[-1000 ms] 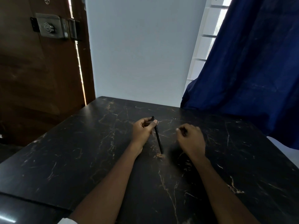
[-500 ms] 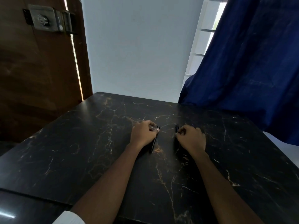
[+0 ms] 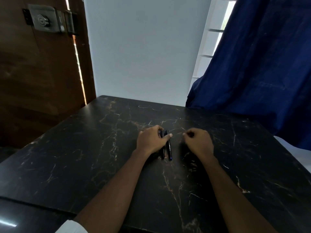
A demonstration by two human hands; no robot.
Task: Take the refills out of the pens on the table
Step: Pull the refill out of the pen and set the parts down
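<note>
Two black pens lie side by side on the dark marble table (image 3: pixel 80 165), pointing towards me. The right pen (image 3: pixel 169 149) has a blue tip at its near end, and the left pen (image 3: pixel 162 153) is partly hidden under my left hand (image 3: pixel 150 140). That hand holds both pens at their far ends, its thumb laid across them and its fingers curled over the top. My right hand (image 3: pixel 199 142) rests on the table just right of the pens, apart from them. Its fingers are curled and I see nothing in them.
A brown wooden door (image 3: pixel 38 73) with a metal lock (image 3: pixel 43 21) stands at the left. A blue curtain (image 3: pixel 260 64) hangs at the right and reaches the table's far right corner. A white wall rises behind the table's far edge.
The pen that my right hand held now lies beside the other pen under my left hand. My right hand has let go and drawn a little to the right.
</note>
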